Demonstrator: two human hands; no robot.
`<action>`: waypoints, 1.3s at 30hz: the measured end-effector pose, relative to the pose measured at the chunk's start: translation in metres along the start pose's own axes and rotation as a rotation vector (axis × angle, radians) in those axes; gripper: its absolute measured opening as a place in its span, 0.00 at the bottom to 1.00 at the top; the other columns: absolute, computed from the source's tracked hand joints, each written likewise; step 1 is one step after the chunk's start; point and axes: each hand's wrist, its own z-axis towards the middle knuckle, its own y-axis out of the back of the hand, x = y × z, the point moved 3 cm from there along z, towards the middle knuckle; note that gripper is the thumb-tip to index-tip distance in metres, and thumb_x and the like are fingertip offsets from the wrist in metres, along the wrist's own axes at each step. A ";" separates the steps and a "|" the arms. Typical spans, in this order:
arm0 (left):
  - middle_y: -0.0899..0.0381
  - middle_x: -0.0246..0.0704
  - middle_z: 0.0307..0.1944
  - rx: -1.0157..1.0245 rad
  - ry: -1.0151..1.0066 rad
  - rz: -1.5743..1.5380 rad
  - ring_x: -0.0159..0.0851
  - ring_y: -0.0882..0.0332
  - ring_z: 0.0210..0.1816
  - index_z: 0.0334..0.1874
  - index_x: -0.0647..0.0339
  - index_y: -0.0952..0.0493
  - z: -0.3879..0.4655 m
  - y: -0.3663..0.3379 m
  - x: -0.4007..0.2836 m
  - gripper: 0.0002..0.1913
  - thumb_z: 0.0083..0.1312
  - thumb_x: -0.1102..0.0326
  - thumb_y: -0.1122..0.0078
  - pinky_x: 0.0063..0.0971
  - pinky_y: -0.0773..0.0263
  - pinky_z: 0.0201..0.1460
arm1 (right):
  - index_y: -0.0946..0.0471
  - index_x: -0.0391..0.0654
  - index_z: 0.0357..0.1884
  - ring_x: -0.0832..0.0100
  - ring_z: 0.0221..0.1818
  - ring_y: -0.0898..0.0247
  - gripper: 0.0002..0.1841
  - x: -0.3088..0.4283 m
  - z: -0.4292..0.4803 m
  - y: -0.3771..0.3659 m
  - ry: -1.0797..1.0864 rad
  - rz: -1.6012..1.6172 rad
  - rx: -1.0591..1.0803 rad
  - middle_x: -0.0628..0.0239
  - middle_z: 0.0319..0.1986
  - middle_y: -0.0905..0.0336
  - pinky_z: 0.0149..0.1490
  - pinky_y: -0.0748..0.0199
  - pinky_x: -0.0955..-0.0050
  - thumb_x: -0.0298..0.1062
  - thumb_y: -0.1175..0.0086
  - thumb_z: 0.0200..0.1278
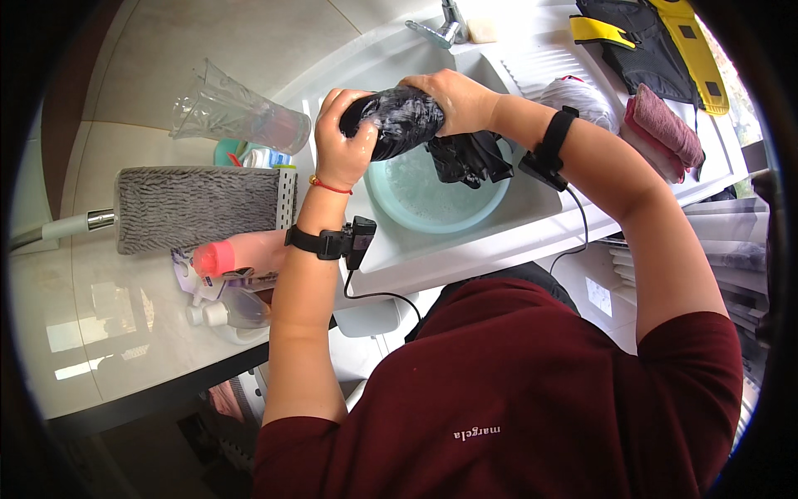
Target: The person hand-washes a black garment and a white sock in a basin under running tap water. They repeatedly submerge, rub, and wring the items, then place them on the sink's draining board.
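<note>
Both hands grip a wet, soapy bundle of black fabric (406,118) above a light-blue plastic basin (430,226) that sits in a white sink. My left hand (344,138) wraps around the bundle's left end, its thumb across the front. At the other end my right hand (450,100) holds from above, its fingers partly hidden. Part of the black fabric (471,163) hangs down over the basin. Cloudy, sudsy water (430,193) lies inside the basin. Foam clings to the cloth and to the skin of my left hand.
A chrome faucet (450,28) stands behind the sink, a soap bar (482,30) beside it. White cloth (580,103), folded pink cloths (667,134) and a black-and-yellow bag (661,56) lie right. Left are a glass vase (249,118), a grey mop head (199,206) and a pink bottle (249,252).
</note>
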 end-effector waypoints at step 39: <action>0.22 0.29 0.30 -0.036 0.405 -0.376 0.26 0.26 0.32 0.36 0.67 0.23 0.008 -0.012 0.029 0.08 0.57 0.70 0.39 0.20 0.29 0.39 | 0.27 0.39 0.50 0.54 0.43 0.24 0.30 -0.011 -0.006 -0.009 0.015 0.143 -0.020 0.54 0.39 0.21 0.52 0.28 0.67 0.29 0.34 0.37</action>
